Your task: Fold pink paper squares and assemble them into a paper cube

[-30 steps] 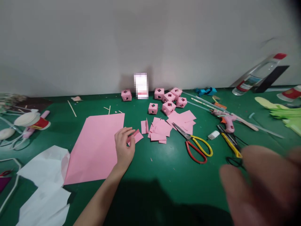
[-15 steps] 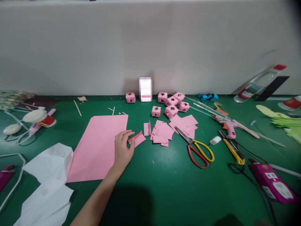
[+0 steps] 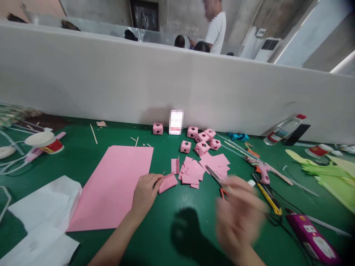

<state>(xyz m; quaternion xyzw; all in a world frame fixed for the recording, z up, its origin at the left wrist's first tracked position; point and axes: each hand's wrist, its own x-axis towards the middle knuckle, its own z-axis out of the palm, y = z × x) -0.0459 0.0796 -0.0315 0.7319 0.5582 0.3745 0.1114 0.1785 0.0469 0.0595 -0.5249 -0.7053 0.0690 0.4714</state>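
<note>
My left hand (image 3: 145,193) pinches a small folded piece of pink paper (image 3: 168,183) by its left end, just off the right edge of a large pink sheet (image 3: 113,184). Smeared by motion, my right hand (image 3: 240,216) is over the handles of the scissors (image 3: 213,173); whether its fingers grip them cannot be made out. The scissors' blades point up and left onto cut pink paper pieces (image 3: 215,162). Between the hands and farther back lies a pile of pink pieces (image 3: 194,168). Behind it sit several pink paper cubes (image 3: 202,148) with dark diamond-shaped holes.
At the right are a pink glue gun (image 3: 264,174), a yellow-black cutter (image 3: 270,199), a purple box (image 3: 313,236) with a cable and a plastic bottle (image 3: 285,129). White paper (image 3: 47,199) and a paper cup (image 3: 46,142) lie left. A white partition (image 3: 111,81) stands behind, with people beyond.
My right hand has come into view and moved over the scissors. My left hand now has the folded paper piece pinched and tilted up. The view has risen, showing people beyond the partition.
</note>
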